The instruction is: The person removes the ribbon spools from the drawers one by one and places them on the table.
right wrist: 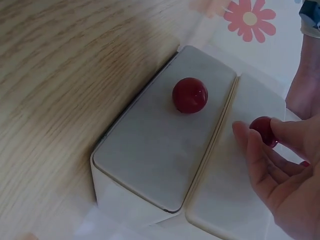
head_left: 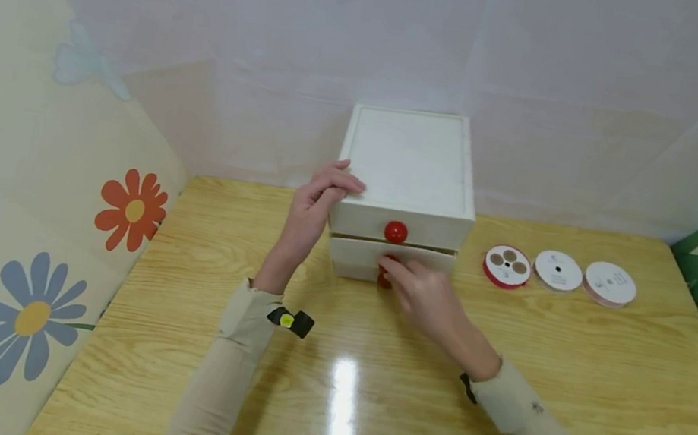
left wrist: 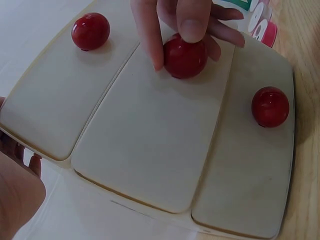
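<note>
A white cabinet (head_left: 409,158) with three stacked drawers stands on the table, each drawer front carrying a round red knob. My right hand (head_left: 428,300) pinches the middle drawer's knob (left wrist: 185,56) between thumb and fingers. That middle drawer (head_left: 353,251) sits slightly forward, with a narrow dark gap above it. My left hand (head_left: 317,201) rests on the top left front edge of the cabinet, its fingers laid over the top. Neither the top knob (head_left: 396,231) nor the bottom knob (right wrist: 190,95) is held.
To the right of the cabinet, three ribbon spools lie flat in a row: a red one (head_left: 507,266), a white one (head_left: 558,271) and a pale pink one (head_left: 609,284). A pale cloth backdrop (head_left: 268,119) rises behind the wooden table (head_left: 222,227).
</note>
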### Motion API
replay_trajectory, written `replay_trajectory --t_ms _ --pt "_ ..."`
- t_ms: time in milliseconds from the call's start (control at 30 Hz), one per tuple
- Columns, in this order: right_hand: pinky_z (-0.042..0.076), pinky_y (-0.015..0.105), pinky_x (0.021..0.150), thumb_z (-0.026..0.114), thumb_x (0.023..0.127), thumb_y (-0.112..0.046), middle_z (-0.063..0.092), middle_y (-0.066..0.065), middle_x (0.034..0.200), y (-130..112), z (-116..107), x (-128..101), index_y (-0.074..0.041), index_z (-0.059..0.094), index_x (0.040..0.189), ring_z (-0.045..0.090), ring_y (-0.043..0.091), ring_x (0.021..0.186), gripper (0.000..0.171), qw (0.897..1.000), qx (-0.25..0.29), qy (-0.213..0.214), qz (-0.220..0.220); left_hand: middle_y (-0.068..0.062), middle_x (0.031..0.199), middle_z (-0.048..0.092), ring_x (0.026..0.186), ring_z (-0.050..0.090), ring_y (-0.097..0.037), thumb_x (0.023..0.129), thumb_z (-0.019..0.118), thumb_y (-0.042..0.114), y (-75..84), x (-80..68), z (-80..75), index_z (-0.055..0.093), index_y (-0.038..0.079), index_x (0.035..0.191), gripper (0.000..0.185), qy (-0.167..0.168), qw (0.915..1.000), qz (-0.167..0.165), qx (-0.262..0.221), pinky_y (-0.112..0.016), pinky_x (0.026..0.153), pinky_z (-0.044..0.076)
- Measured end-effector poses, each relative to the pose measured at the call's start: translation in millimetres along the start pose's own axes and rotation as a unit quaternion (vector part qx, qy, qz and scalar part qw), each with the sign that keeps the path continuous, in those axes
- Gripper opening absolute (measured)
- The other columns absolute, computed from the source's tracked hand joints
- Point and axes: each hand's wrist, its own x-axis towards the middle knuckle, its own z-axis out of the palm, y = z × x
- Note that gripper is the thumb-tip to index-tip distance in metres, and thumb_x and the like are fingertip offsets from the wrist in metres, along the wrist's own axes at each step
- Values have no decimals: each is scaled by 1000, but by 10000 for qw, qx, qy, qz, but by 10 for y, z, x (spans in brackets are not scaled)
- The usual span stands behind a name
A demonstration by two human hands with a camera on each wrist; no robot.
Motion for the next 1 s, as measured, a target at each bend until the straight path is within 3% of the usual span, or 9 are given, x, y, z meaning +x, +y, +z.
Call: replay_trajectory --t_ms 200,367,500,567,767,1000 --pt "64 37 68 77 89 2 74 20 100 68 37 63 4 74 116 74 28 81 27 9996 226 65 171 13 108 71 142 44 -24 103 46 -6 12 8 9 69 -12 101 25 43 10000 55 -59 -38 124 27" --pt "63 35 66 77 89 1 75 19 97 86 28 89 4 75 116 74 27 77 27 9991 350 24 223 13 108 71 142 44 -23 103 46 -5 30 13 15 69 -12 101 24 89 9999 42 -45 -37 123 28" --pt "60 32 60 77 89 1 74 17 91 91 26 74 1 76 115 69 23 69 26 9999 132 12 93 13 107 71 141 45 -22 103 46 -4 29 17 19 69 -12 101 24 107 9999 -23 -25 -37 123 28" --pt "60 35 62 80 87 0 74 16 89 91 32 44 -2 79 111 68 23 70 24 10000 -7 -12 -19 13 107 71 142 44 -22 103 47 -4 25 16 19 69 -12 101 24 96 9999 -65 -12 -37 123 28" --pt "61 32 63 83 84 -3 77 11 92 93 130 -109 -7 81 105 72 21 75 21 9971 -198 -737 -21 12 108 71 142 44 -21 103 47 -5 28 -1 21 69 -12 101 23 110 9998 -172 12 -36 123 28" --pt "59 29 61 76 92 -5 75 12 91 102 240 -150 -2 78 110 69 20 71 18 9915 -58 -1270 293 13 107 71 142 44 -21 102 47 -4 28 -4 24 69 -12 102 23 164 9996 -222 16 -36 123 28"
